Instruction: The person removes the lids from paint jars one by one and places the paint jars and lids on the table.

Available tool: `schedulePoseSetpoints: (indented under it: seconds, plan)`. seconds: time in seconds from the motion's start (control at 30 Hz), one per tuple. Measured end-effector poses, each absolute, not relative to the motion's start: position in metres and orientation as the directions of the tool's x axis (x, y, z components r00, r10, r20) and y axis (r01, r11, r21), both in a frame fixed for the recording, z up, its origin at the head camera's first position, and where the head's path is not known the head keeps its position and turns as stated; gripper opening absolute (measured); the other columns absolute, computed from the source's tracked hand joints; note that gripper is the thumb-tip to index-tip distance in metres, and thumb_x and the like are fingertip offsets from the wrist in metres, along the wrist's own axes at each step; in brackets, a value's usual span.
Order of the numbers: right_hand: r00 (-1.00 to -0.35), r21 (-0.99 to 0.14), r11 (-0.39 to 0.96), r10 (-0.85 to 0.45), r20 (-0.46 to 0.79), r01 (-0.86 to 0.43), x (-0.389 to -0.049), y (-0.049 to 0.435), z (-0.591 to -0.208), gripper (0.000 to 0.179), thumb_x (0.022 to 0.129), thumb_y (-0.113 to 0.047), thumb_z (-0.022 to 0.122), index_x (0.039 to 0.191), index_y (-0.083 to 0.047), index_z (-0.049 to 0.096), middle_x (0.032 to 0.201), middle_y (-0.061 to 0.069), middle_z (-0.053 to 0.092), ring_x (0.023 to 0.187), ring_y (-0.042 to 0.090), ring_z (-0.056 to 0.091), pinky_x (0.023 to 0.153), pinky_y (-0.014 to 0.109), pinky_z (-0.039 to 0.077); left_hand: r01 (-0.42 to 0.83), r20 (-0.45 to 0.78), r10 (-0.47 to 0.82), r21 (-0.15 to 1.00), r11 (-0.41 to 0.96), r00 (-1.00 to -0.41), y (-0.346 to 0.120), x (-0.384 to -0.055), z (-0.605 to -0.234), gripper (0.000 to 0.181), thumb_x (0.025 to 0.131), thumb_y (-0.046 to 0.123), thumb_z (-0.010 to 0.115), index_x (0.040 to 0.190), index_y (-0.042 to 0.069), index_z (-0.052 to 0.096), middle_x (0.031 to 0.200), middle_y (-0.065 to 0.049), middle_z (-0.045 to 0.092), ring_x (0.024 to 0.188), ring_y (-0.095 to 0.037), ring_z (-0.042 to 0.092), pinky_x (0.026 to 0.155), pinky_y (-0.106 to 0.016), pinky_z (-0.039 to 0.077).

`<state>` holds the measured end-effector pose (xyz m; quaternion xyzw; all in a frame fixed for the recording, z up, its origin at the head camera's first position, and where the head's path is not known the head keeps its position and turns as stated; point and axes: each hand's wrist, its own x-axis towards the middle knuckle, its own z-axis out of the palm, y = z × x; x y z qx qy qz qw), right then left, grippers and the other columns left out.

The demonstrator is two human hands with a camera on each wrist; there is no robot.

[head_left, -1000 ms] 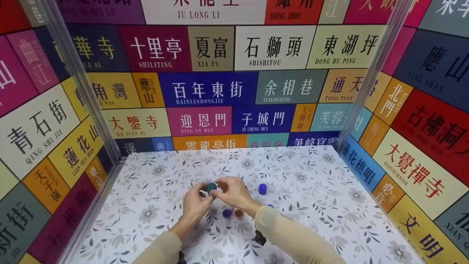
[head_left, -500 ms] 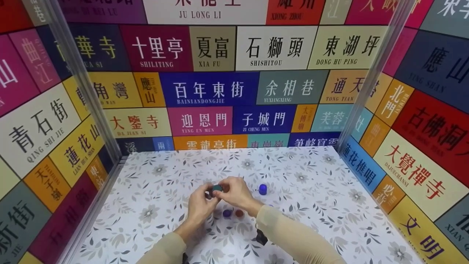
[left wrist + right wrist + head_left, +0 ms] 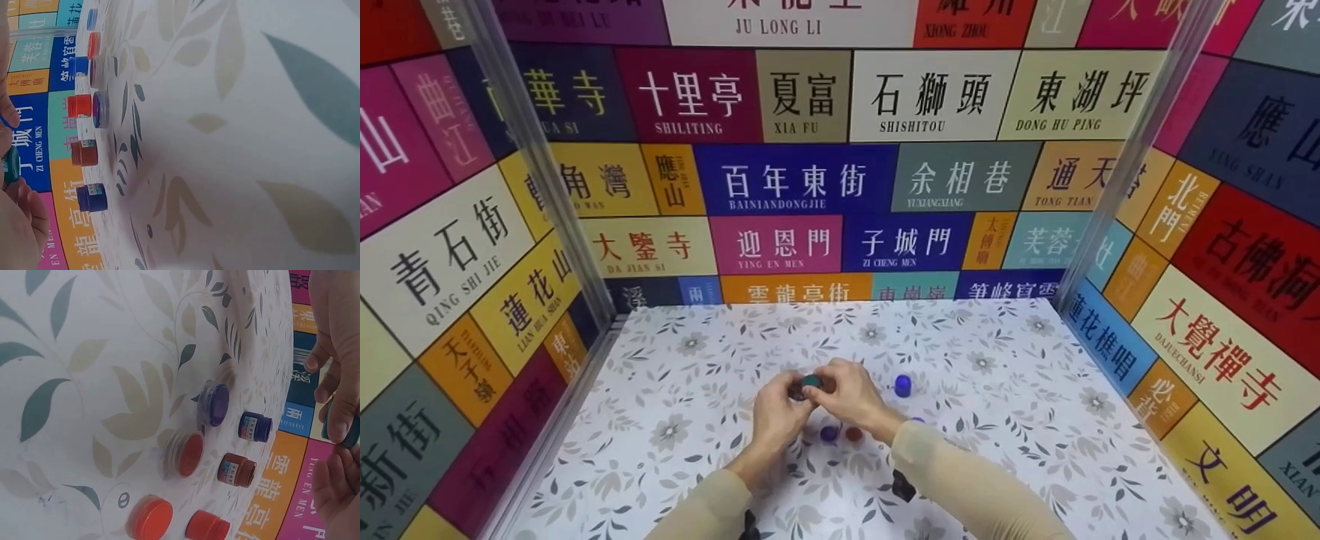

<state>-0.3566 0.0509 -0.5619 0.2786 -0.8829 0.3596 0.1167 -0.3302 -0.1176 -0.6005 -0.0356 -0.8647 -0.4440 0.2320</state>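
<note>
Both hands meet over the table, holding a small green paint jar (image 3: 811, 382) between them. Fingers and thumb of the left hand (image 3: 780, 411) grip it from the left. From the other side the right hand (image 3: 849, 394) pinches it, its thumb lying along the jar in the right wrist view. Only part of the jar (image 3: 353, 433) shows there, as fingers cover the rest. In the left wrist view the green jar (image 3: 11, 164) sits at the left edge, partly cut off.
Below the hands stand a purple jar (image 3: 829, 433) and a brown jar (image 3: 853, 433); a blue jar (image 3: 902, 385) is to the right. Red jars (image 3: 207, 526) and clear jars or lids with purple (image 3: 214, 405) and red (image 3: 185, 453) show near the right wrist. Sign-covered panels (image 3: 780, 180) enclose the table.
Both hands have shifted slightly right with the green jar between them, staying close together. The view has moved a little; the jars on the table stay in place.
</note>
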Motion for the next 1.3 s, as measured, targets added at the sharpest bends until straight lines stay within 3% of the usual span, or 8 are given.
schedulePoseSetpoints:
  seconds: [0.23, 0.37, 0.5, 0.77, 1.0, 1.1, 1.3]
  plan:
    - [-0.78, -0.504, 0.596, -0.468, 0.414, -0.625, -0.358, 0.054, -0.559, 0.015, 0.101, -0.027, 0.083, 0.1, -0.012, 0.083, 0.087, 0.009, 0.07, 0.077, 0.011, 0.057, 0.074, 0.028, 0.049, 0.304, 0.437, -0.113, 0.766, 0.566, -0.892, -0.115, -0.331, -0.599, 0.016, 0.088, 0.012, 0.089, 0.101, 0.01, 0.08, 0.091, -0.007, 0.082, 0.088, -0.031, 0.079, 0.079, -0.032, 0.061]
    - [-0.731, -0.445, 0.581, -0.52, 0.441, -0.681, -0.362, 0.056, -0.553, 0.014, 0.1, -0.023, 0.082, 0.1, -0.009, 0.082, 0.087, 0.012, 0.069, 0.078, 0.013, 0.055, 0.075, 0.031, 0.05, 0.342, 0.459, -0.098, 0.773, 0.534, -0.883, -0.113, -0.333, -0.597, 0.016, 0.088, 0.008, 0.087, 0.102, 0.008, 0.08, 0.092, -0.009, 0.081, 0.088, -0.032, 0.078, 0.08, -0.039, 0.065]
    - [-0.691, -0.412, 0.555, -0.593, 0.414, -0.723, -0.364, 0.061, -0.55, 0.015, 0.101, -0.018, 0.08, 0.11, -0.006, 0.083, 0.093, 0.011, 0.069, 0.083, 0.015, 0.057, 0.078, 0.032, 0.05, 0.376, 0.48, -0.074, 0.765, 0.522, -0.874, -0.113, -0.332, -0.598, 0.017, 0.086, 0.007, 0.089, 0.101, 0.006, 0.08, 0.093, -0.011, 0.08, 0.088, -0.033, 0.077, 0.083, -0.05, 0.066]
    - [-0.63, -0.419, 0.48, -0.676, 0.384, -0.771, -0.369, 0.073, -0.55, 0.027, 0.105, -0.012, 0.075, 0.13, -0.004, 0.082, 0.107, 0.013, 0.072, 0.095, 0.027, 0.068, 0.087, 0.039, 0.059, 0.349, 0.433, -0.07, 0.804, 0.482, -0.899, -0.114, -0.329, -0.602, 0.026, 0.089, 0.02, 0.094, 0.103, 0.003, 0.08, 0.094, -0.015, 0.079, 0.089, -0.029, 0.074, 0.08, -0.044, 0.065]
    - [-0.683, -0.584, 0.418, -0.636, 0.359, -0.696, -0.369, 0.077, -0.559, 0.032, 0.101, -0.01, 0.078, 0.132, -0.002, 0.081, 0.111, 0.018, 0.076, 0.102, 0.041, 0.074, 0.091, 0.055, 0.066, 0.321, 0.412, -0.097, 0.819, 0.476, -0.906, -0.11, -0.327, -0.605, 0.027, 0.085, 0.018, 0.096, 0.104, 0.006, 0.08, 0.096, -0.011, 0.081, 0.09, -0.028, 0.076, 0.083, -0.046, 0.066]
    - [-0.71, -0.618, 0.404, -0.583, 0.395, -0.675, -0.367, 0.078, -0.564, 0.035, 0.096, -0.013, 0.082, 0.129, -0.001, 0.081, 0.109, 0.017, 0.08, 0.098, 0.041, 0.077, 0.088, 0.056, 0.067, 0.327, 0.421, -0.098, 0.813, 0.482, -0.902, -0.109, -0.326, -0.606, 0.026, 0.084, 0.014, 0.095, 0.104, 0.007, 0.08, 0.095, -0.01, 0.081, 0.089, -0.025, 0.075, 0.083, -0.047, 0.066]
    - [-0.789, -0.672, 0.426, -0.427, 0.442, -0.606, -0.361, 0.077, -0.565, 0.033, 0.09, -0.028, 0.094, 0.112, -0.005, 0.084, 0.098, 0.01, 0.085, 0.084, 0.025, 0.079, 0.077, 0.03, 0.064, 0.294, 0.384, -0.109, 0.834, 0.466, -0.917, -0.108, -0.324, -0.6, 0.022, 0.085, 0.013, 0.092, 0.104, 0.01, 0.08, 0.098, -0.006, 0.081, 0.092, -0.026, 0.076, 0.09, -0.049, 0.066]
